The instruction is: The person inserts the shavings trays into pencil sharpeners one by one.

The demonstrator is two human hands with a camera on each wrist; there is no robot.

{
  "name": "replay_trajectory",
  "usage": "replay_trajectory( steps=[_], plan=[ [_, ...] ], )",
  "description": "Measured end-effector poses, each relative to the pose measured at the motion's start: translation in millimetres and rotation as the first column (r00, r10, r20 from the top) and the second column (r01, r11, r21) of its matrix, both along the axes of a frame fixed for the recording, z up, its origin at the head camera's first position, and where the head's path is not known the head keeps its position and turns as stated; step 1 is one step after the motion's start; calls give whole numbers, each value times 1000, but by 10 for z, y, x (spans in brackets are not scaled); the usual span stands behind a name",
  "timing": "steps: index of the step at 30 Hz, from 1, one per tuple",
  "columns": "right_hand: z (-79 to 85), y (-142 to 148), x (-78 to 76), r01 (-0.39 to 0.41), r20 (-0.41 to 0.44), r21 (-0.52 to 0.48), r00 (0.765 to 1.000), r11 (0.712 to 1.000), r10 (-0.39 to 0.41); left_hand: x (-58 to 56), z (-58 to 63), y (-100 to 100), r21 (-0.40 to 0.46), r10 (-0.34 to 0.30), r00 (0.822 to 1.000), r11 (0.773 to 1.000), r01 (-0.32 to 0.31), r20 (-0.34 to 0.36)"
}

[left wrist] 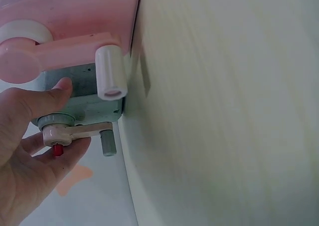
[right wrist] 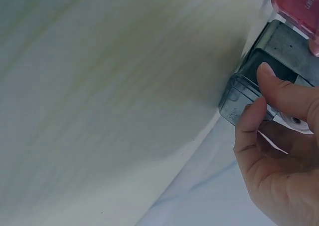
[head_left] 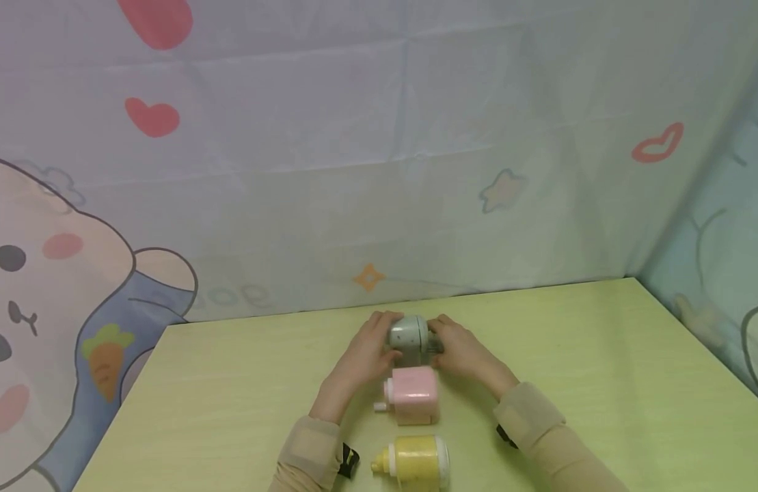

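Observation:
A grey-green hand-crank pencil sharpener (head_left: 406,333) stands on the table, between both hands. My left hand (head_left: 363,350) grips it from the crank side. In the left wrist view, the thumb lies on its body and other fingers reach behind its crank (left wrist: 84,131), near a small red knob (left wrist: 58,149). From the other side my right hand (head_left: 466,350) pinches the clear shavings drawer (right wrist: 238,100), which juts out of the body. Just nearer stands a pink pencil sharpener (head_left: 415,393) with a white-handled crank.
A yellow pencil sharpener (head_left: 417,456) is in line at the near edge of the head view, between the forearms. The pale green table (head_left: 600,369) ends at a printed cloth backdrop (head_left: 329,225) behind the hands. Another cloth hangs along the right side.

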State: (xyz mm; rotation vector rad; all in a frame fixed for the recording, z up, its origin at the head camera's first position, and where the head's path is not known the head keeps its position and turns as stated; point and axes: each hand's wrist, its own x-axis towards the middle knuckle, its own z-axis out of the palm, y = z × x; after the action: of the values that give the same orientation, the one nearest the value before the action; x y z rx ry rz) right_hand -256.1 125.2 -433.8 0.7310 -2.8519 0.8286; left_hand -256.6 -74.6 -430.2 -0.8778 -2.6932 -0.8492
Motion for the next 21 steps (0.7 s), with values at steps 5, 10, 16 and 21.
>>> replay_trajectory(
  steps=[5,10,16,21],
  plan=[
    [15,-3,5,16,14,27,1000,1000,-16,9,-1,-4,-12,0,1000,1000,0,-5],
    [27,-4,20,17,19,30,1000,999,-17,18,-18,-5,-14,-4,1000,1000,3,-8],
    [28,-31,13,13,14,2,1000,1000,-13,3,-32,-16,-1,-10,1000,1000,10,-3],
    [12,-69,-11,1,21,-46,1000,999,-1,-14,-36,-20,6,-23,1000,1000,23,10]
  ],
)
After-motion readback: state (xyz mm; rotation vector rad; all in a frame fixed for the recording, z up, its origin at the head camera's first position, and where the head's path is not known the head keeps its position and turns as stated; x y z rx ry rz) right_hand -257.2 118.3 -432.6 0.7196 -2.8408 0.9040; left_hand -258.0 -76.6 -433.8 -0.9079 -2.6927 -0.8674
